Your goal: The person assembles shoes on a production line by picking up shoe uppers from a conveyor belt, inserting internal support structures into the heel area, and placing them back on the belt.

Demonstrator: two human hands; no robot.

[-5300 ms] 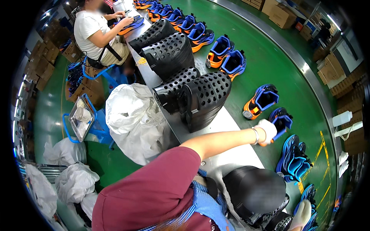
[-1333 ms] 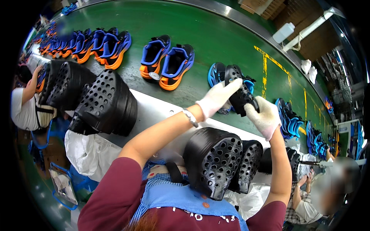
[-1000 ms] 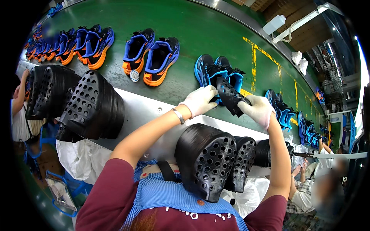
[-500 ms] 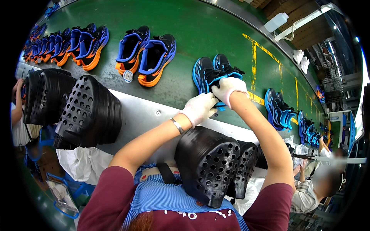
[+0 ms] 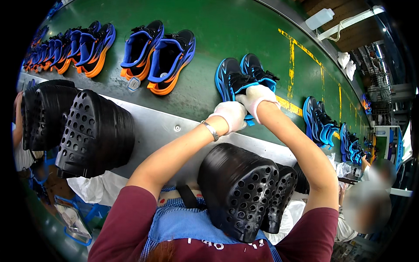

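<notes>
A pair of black-and-blue sneakers stands on the green work surface, toes pointing away from me. My right hand, in a white glove, is closed on the heel and collar of this pair, and covers most of the opening. Just to its left, my left hand, also gloved, is curled in at the same heel and touches the right hand. Its fingertips are mostly hidden. A strip of blue sole shows below the hands.
Black-and-orange sneakers line up at the left, and more blue sneakers at the right. Black perforated forms stick out along the metal edge, one pair right before my chest. Other people work at the right.
My left hand has curled in tighter at the sneaker's heel, its fingers less stretched out. My right hand has lowered slightly over the collar. The view has shifted a little.
</notes>
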